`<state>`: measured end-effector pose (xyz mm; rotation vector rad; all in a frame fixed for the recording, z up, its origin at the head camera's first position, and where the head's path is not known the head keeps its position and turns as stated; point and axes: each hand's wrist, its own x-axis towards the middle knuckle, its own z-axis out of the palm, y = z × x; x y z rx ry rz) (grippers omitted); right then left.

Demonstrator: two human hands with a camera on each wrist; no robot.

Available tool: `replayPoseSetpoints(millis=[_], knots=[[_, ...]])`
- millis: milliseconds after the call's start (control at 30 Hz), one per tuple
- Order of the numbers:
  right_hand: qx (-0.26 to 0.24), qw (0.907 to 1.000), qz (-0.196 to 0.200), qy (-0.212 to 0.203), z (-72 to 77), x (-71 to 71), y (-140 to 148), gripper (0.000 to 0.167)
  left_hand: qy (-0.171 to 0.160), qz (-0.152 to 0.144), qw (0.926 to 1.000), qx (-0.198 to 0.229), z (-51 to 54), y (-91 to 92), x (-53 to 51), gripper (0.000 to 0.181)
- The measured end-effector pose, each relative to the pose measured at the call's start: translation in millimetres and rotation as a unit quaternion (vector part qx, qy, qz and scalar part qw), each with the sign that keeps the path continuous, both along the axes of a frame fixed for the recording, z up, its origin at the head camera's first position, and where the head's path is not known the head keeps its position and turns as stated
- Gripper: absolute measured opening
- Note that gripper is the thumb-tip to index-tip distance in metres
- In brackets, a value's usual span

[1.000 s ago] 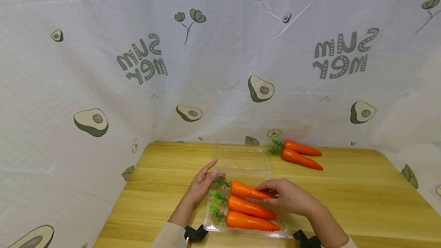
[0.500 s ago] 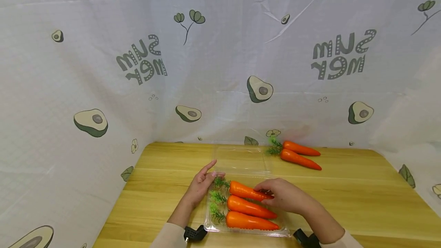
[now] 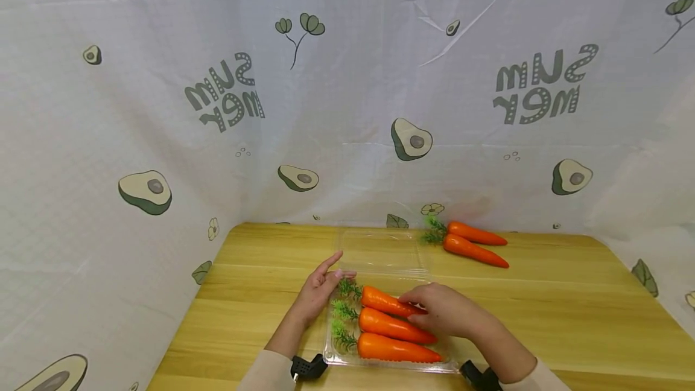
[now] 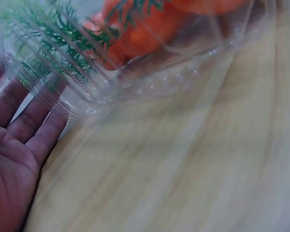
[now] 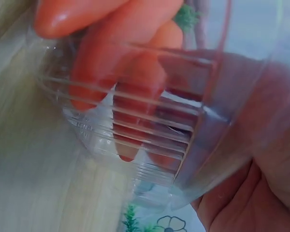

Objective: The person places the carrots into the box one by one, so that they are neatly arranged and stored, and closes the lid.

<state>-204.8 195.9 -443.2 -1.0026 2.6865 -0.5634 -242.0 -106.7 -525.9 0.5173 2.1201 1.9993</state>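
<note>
1. Writing: curtain (image 3: 347,89) has "summer" printed twice, split "sum" / "mer", mirror-reversed from here. Avocados, leaves and flowers printed around it. Small moulded mark on the wall of the clear box (image 3: 391,368), right wrist view, too blurred to read.
2. Right hand (image 3: 447,311): thumb and fingers pinching the tip end of the rear carrot (image 3: 382,298), which lies in the box, greens to the left.
3. Left hand (image 3: 317,288): fingers extended, not wrapped round anything; at the box's rear left corner.
4. Also in the box: middle carrot (image 3: 393,326) and front carrot (image 3: 396,348), same orientation. Box sits on the wood-grain table (image 3: 260,264), lid (image 3: 380,250) open behind it.
5. Head view only: whole lid, plus two loose carrots (image 3: 472,251) lying on the table to the rear right, outside the box. Black wrist cameras (image 3: 309,368) at both wrists too.
6. Left wrist view adds: open palm, fingers reaching up to the ribbed box wall, greens visible through the plastic.
7. Right wrist view adds: carrot tips behind the ribbed end wall. Fingertip contact is hidden there; pinch is read from the head view.
</note>
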Motion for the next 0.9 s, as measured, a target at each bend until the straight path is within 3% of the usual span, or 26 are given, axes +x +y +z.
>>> replayPoseSetpoints(millis=[200, 467, 700, 900], knots=[[-0.006, 0.9999, -0.008, -0.011, -1.7, -0.3, -0.8, 0.029, 0.013, -0.002, 0.9999, -0.004, -0.8, -0.1, -0.2, 0.059], [-0.011, 0.9995, -0.010, -0.027, -0.3, -1.9, -1.6, 0.030, -0.001, 0.000, 1.0000, 0.005, -1.1, -0.2, -0.4, 0.059], [-0.104, 0.9899, -0.057, -0.078, 12.6, -1.6, 12.7, 0.043, -0.004, 0.000, 1.0000, 0.005, -0.4, 0.2, 0.0, 0.058], [-0.161, 0.9807, -0.091, -0.063, 22.1, -6.4, 33.3, 0.046, -0.013, 0.008, 0.9999, 0.004, 0.8, 0.0, 1.4, 0.056]])
